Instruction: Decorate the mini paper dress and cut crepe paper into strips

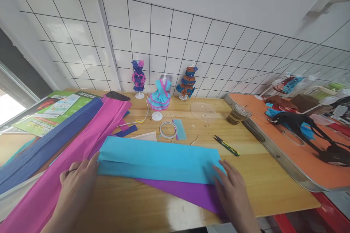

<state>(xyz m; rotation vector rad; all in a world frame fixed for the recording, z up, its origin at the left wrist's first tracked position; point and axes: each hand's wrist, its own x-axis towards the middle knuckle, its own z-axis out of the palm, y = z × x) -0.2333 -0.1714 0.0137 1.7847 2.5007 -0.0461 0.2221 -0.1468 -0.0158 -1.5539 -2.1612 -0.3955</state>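
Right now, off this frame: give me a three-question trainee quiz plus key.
1. True or false: the left hand and right hand are at opposite ends of the light-blue paper.
2. What colour is the sheet jutting past its near edge? A) orange B) purple C) green
3. Fill in: in the picture, the snips lie to the ___ of the white ring.

Key: 1. True; 2. B; 3. right

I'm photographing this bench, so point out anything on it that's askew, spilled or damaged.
The purple sheet looks askew: it juts out at an angle from under the folded blue sheet. Small scraps lie loose near the clear disc. I see no spill.
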